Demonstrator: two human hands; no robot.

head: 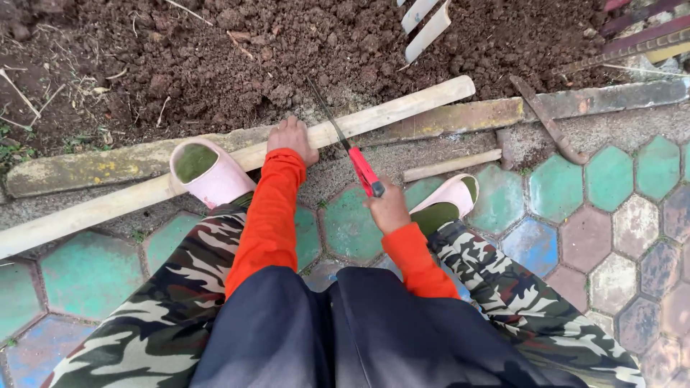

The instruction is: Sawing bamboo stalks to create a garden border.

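Observation:
A long pale wooden pole point(402, 108) lies slanted across the stone kerb point(86, 169). My left hand point(291, 138) presses flat on the pole near its middle. My right hand point(387, 208) grips the red handle of a small hand saw point(345, 144), whose dark blade crosses the pole just right of my left hand. My left foot in a pink slipper point(208, 172) rests on the pole to the left. My right slipper point(449, 201) stands on the paving.
Loose brown soil point(237, 50) fills the bed beyond the kerb. A short cut stick point(451, 165) lies on the ground by my right foot. A rusty metal tool point(550, 122) lies to the right, and fork tines point(424, 21) stick in the soil. Coloured hexagonal pavers point(611, 215) lie underfoot.

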